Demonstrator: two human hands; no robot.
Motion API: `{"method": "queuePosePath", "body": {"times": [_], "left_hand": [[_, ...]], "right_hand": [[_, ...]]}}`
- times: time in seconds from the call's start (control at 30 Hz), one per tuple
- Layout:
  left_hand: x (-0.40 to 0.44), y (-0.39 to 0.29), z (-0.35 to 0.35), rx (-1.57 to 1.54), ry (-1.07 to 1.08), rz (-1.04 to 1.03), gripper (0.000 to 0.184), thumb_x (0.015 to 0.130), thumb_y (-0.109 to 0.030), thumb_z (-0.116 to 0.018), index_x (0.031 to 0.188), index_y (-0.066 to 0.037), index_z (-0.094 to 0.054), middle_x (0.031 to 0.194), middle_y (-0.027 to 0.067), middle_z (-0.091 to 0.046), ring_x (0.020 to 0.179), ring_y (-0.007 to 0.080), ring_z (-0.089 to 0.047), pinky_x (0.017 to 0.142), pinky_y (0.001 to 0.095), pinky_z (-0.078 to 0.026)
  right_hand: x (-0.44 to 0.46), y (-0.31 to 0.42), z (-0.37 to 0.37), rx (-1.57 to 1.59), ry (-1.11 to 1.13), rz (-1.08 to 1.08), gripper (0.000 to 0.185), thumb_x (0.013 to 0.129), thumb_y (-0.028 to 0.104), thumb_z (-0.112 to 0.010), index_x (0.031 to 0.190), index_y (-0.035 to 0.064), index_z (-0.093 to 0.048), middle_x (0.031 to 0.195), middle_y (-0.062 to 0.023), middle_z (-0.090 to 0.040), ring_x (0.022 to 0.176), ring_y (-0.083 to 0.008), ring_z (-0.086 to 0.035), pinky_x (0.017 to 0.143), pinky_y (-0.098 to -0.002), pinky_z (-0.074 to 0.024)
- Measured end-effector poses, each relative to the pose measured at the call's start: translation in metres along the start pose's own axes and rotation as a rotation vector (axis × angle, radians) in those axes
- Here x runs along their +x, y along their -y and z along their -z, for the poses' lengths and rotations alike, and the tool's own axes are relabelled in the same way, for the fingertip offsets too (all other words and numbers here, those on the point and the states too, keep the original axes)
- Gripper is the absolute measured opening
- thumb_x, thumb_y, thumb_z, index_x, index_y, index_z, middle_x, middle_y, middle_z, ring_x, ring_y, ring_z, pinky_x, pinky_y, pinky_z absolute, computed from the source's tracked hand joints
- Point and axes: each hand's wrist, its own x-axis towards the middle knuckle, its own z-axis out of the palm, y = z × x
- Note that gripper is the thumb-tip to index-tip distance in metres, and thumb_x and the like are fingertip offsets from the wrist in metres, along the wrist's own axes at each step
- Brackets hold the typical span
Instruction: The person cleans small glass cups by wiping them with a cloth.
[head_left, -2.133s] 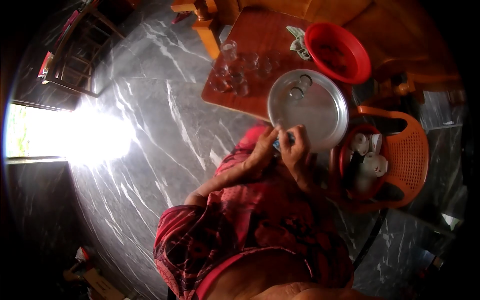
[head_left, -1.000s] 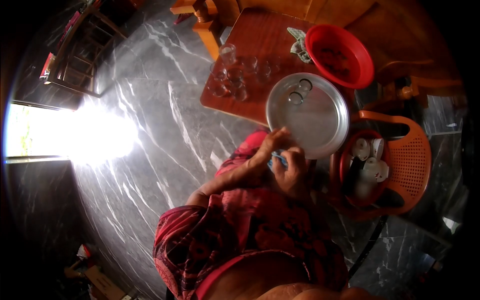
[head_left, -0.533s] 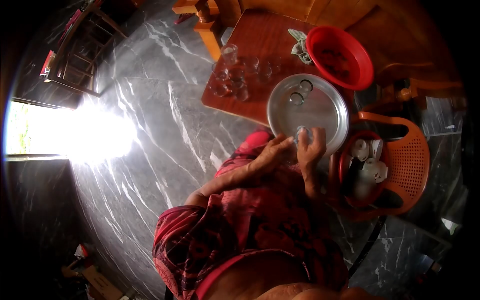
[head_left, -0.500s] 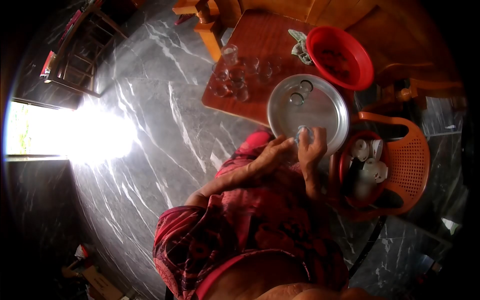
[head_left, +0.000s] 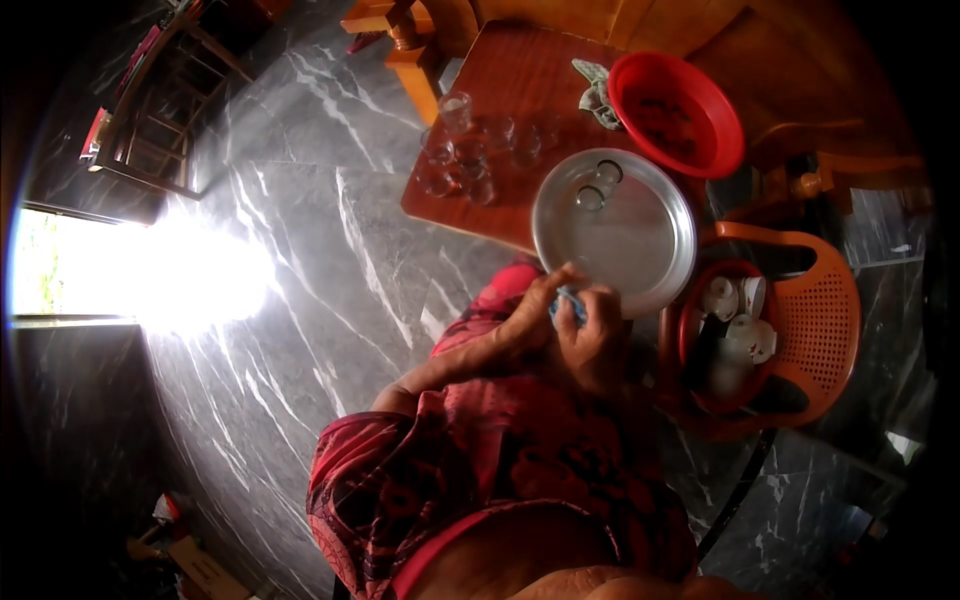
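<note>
Close in front of my body, my two hands meet at the near rim of a round metal tray (head_left: 645,250). My right hand (head_left: 592,330) is closed on a small crumpled blue cloth (head_left: 566,301). Right against it, my left hand (head_left: 532,312) has its fingers curled together; whatever they hold is hidden. Two small clear glasses, one drinking glass (head_left: 590,197) nearer and another just behind it, lie in the far part of the tray.
Several clear glasses (head_left: 470,152) stand on the red-brown wooden table (head_left: 540,65). A red basin (head_left: 700,90) sits by a patterned cloth (head_left: 597,95). On the orange plastic chair (head_left: 820,330), a red tub (head_left: 712,400) holds white cups (head_left: 750,340).
My right hand has drawn back from over the tray toward my left hand and my body, bringing the blue cloth along. The glasses in the tray have stayed put.
</note>
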Motion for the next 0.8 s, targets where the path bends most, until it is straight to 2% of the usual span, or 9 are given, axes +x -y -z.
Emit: {"method": "queuePosePath", "body": {"times": [0.07,0.1,0.27,0.33,0.37,0.5,0.6,0.63,0.8], "left_hand": [[0.004,0.004,0.003,0.258,-0.007,-0.235,0.026,0.097,-0.030,-0.054,0.112,-0.009,-0.055,0.097,0.0042,-0.059,0.095,0.0142,-0.056,0.079,0.0269,-0.048],[0.008,-0.001,0.003,0.066,-0.027,-0.106,0.022,0.099,-0.025,-0.050,0.114,-0.010,-0.053,0.101,0.0042,-0.059,0.099,0.0150,-0.055,0.083,0.0280,-0.047],[0.012,-0.005,0.003,0.056,0.033,-0.100,0.023,0.098,-0.022,-0.049,0.116,-0.009,-0.053,0.107,0.0068,-0.059,0.098,0.0171,-0.056,0.085,0.0296,-0.047],[0.017,-0.001,0.009,0.339,-0.036,-0.192,0.026,0.098,-0.027,-0.050,0.115,-0.008,-0.054,0.102,0.0068,-0.059,0.094,0.0168,-0.056,0.082,0.0301,-0.047],[0.019,0.001,0.011,0.482,-0.070,-0.239,0.028,0.097,-0.029,-0.050,0.114,-0.007,-0.054,0.100,0.0068,-0.059,0.092,0.0167,-0.057,0.080,0.0303,-0.047],[0.004,-0.007,-0.007,0.604,-0.079,-0.269,0.039,0.098,-0.041,-0.049,0.116,-0.006,-0.053,0.099,0.0016,-0.057,0.094,0.0106,-0.053,0.083,0.0259,-0.044],[0.004,-0.002,-0.009,0.444,-0.086,-0.178,0.038,0.097,-0.039,-0.053,0.115,-0.005,-0.053,0.098,0.0021,-0.058,0.091,0.0104,-0.054,0.079,0.0257,-0.045],[0.001,-0.003,-0.008,0.349,-0.059,-0.117,0.037,0.096,-0.037,-0.056,0.115,-0.006,-0.053,0.095,0.0027,-0.058,0.085,0.0109,-0.056,0.073,0.0259,-0.047],[-0.007,-0.001,-0.023,0.192,-0.056,-0.072,0.033,0.095,-0.033,-0.057,0.113,-0.006,-0.052,0.087,0.0021,-0.057,0.076,0.0120,-0.054,0.066,0.0257,-0.046]], "right_hand": [[-0.007,0.001,-0.004,0.066,0.005,0.032,0.018,0.083,0.014,-0.066,0.092,0.0024,-0.057,0.089,-0.0168,-0.058,0.081,-0.0343,-0.059,0.071,-0.0431,-0.0482],[-0.011,0.001,-0.005,0.061,0.020,0.055,0.019,0.081,0.013,-0.068,0.093,0.0028,-0.057,0.090,-0.0157,-0.058,0.081,-0.0336,-0.059,0.071,-0.0430,-0.0483],[-0.013,-0.003,-0.005,0.107,0.072,0.074,0.019,0.079,0.011,-0.069,0.092,0.0031,-0.057,0.088,-0.0149,-0.058,0.079,-0.0341,-0.059,0.068,-0.0422,-0.0481],[-0.006,-0.013,-0.010,0.026,-0.038,0.098,0.019,0.082,0.019,-0.068,0.087,0.0054,-0.057,0.081,-0.0125,-0.057,0.073,-0.0322,-0.057,0.062,-0.0412,-0.0481],[-0.001,-0.018,-0.010,0.008,-0.052,0.057,0.018,0.081,0.018,-0.068,0.086,0.0050,-0.057,0.082,-0.0129,-0.057,0.073,-0.0324,-0.057,0.063,-0.0414,-0.0481],[0.008,-0.036,-0.011,-0.001,-0.074,-0.023,0.015,0.081,0.012,-0.067,0.084,0.0027,-0.056,0.079,-0.0143,-0.056,0.073,-0.0338,-0.056,0.063,-0.0418,-0.0472],[0.015,-0.047,-0.013,0.011,-0.118,-0.028,0.015,0.081,0.010,-0.066,0.081,0.0015,-0.054,0.077,-0.0150,-0.053,0.071,-0.0347,-0.054,0.063,-0.0422,-0.0454],[0.017,-0.050,-0.013,0.029,-0.143,-0.066,0.015,0.081,0.009,-0.066,0.080,0.0012,-0.053,0.076,-0.0154,-0.052,0.070,-0.0349,-0.053,0.062,-0.0423,-0.0447],[0.027,-0.059,-0.011,0.065,-0.194,-0.097,0.016,0.082,0.007,-0.065,0.080,-0.0007,-0.051,0.076,-0.0166,-0.050,0.070,-0.0348,-0.052,0.062,-0.0418,-0.0430]]}}
